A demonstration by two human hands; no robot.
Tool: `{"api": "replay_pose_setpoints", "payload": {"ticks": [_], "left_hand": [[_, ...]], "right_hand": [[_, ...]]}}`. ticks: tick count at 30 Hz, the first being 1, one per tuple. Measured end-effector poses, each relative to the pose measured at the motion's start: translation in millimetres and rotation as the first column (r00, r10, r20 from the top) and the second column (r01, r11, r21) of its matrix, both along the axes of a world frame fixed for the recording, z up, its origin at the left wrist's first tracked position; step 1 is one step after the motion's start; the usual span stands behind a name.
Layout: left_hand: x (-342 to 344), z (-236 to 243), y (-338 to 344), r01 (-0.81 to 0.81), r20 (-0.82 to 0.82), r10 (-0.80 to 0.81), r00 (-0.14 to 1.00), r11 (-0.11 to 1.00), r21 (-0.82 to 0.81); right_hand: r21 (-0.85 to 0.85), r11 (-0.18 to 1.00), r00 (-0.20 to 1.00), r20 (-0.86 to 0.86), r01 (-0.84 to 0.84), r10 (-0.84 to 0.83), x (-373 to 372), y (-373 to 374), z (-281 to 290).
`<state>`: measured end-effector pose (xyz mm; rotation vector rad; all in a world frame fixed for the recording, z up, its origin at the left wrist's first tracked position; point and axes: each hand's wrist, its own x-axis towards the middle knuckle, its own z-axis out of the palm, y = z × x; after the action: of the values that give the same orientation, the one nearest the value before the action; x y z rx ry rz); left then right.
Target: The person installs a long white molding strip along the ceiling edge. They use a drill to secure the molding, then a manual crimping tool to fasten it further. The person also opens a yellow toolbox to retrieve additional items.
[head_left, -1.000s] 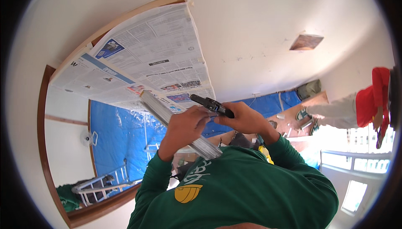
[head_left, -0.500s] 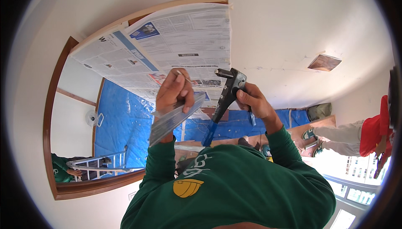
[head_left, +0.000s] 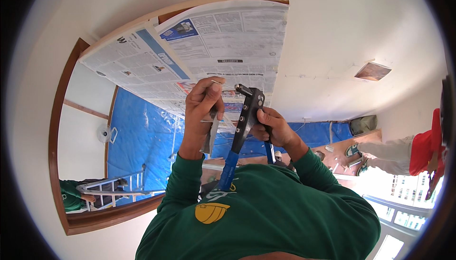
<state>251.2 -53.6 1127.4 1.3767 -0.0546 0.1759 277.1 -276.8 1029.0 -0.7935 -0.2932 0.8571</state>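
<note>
Left hand [head_left: 204, 101] pinched pin [head_left: 216, 82], held strip [head_left: 210, 139]; right hand [head_left: 279, 128] gripped riveter [head_left: 250, 112]; pin not yet in nose [head_left: 243, 90].

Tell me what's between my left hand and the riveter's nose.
In the head view, the gap between your left hand and the riveter's nose is bare, with newspaper behind it.

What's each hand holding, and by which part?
Right hand: hand riveter, by its black upper part. Left hand: metal strip, by its upper part, and a thin pin, exact part unclear.
</note>
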Motion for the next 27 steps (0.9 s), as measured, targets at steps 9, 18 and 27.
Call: {"api": "replay_pose_setpoints", "payload": {"ticks": [9,18,27], "left_hand": [[12,-13,-6,-0.096,0.000,0.096,0.995,0.995,0.001],[16,-15,-8,-0.129,0.019,0.129,0.992,0.991,0.029],[12,-11,0,-0.156,0.025,0.155,0.988,0.986,0.049]], "right_hand": [[-0.014,0.995,0.995,-0.033,-0.095,0.095,18,-5,-4],[0.015,0.992,0.991,-0.041,-0.127,0.127,28,0,-8],[0.015,0.986,0.985,-0.025,-0.168,0.168,29,9,-9]]}}
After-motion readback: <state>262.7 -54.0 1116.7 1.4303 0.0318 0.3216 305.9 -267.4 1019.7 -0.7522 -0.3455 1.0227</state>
